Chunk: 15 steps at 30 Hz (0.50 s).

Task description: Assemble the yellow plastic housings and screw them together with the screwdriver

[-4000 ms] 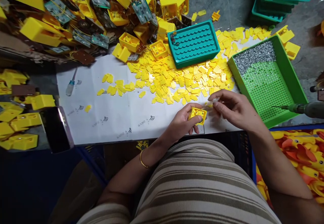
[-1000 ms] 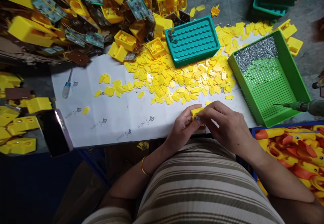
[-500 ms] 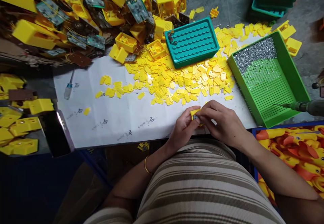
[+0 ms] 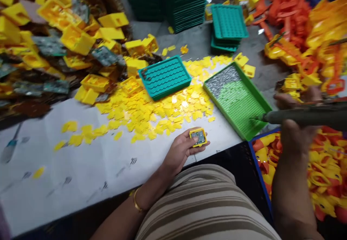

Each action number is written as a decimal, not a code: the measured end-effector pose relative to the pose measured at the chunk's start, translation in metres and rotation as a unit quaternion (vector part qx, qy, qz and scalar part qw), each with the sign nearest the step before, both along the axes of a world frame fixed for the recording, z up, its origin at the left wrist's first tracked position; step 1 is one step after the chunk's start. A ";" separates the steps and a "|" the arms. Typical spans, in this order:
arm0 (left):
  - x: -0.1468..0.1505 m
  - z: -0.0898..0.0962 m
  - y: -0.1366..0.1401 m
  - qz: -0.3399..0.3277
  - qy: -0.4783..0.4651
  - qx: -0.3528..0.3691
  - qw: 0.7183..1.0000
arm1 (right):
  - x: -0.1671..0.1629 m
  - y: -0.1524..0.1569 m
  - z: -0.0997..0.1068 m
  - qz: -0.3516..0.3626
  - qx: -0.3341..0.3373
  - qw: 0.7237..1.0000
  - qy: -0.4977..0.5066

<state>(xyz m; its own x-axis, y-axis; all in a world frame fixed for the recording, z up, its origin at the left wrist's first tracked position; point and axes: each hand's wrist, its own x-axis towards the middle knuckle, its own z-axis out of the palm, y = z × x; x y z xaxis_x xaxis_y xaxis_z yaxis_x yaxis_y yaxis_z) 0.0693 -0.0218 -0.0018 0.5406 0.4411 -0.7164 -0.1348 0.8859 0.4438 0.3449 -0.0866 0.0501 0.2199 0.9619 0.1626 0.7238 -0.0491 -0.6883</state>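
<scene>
Near the surface (image 4: 89, 175) edge, your L hand (image 4: 179, 148) clamps yellow case (image 4: 201, 145) btwn fingers & thumb; press PCB (image 4: 201, 136) flat. R hand (image 4: 294, 133), fingers curled, grips driver (image 4: 309, 117).

A striped garment (image 4: 200, 205) and a gold-coloured bracelet (image 4: 137, 200) are worn.
Below the near edge of the tabletop (image 4: 151, 157), the front of the body is covered by the garment, which is patterned in pale cream and olive-brown; broad stripes are mixed with narrow ones, and all are curved where they are stretched across the middle. The left forearm (image 4: 153, 184) is bare and is ringed near the wrist by the bracelet, a slim, rounded band. The right forearm (image 4: 291, 189) is bare too, its outline softened by blur; both hands are uncovered.
</scene>
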 end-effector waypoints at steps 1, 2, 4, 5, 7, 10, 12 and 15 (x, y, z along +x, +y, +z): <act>0.003 0.002 0.000 -0.019 0.007 0.000 1.000 | 0.008 0.001 -0.002 -0.019 0.052 0.997 0.049; 0.006 0.003 0.000 -0.034 0.013 -0.001 0.999 | 0.015 0.004 -0.004 -0.018 0.098 0.990 0.104; 0.012 0.006 0.000 -0.058 0.027 0.000 0.998 | 0.023 0.012 -0.008 -0.009 0.128 0.975 0.181; 0.014 0.007 0.000 -0.066 0.033 0.001 0.997 | 0.024 0.018 -0.009 -0.007 0.134 0.971 0.197; 0.021 0.009 0.000 -0.078 0.040 0.007 0.996 | 0.023 0.030 -0.013 -0.023 0.167 0.963 0.209; 0.031 0.009 0.002 -0.094 0.044 0.014 0.994 | 0.018 0.052 -0.018 -0.083 0.239 0.945 0.206; 0.037 0.008 0.003 -0.102 0.050 0.016 0.993 | 0.017 0.067 -0.023 -0.144 0.264 0.936 0.183; 0.041 0.004 0.004 -0.103 0.058 0.020 0.993 | 0.021 0.086 -0.030 -0.225 0.272 0.927 0.130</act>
<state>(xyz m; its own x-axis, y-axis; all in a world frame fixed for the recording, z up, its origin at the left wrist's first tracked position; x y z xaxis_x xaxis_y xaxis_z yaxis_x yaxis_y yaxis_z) 0.1107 -0.0183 0.0026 0.5366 0.3589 -0.7637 0.1013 0.8711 0.4805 0.3656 -0.0006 0.0201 0.6786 0.5552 0.4810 0.5198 0.0997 -0.8485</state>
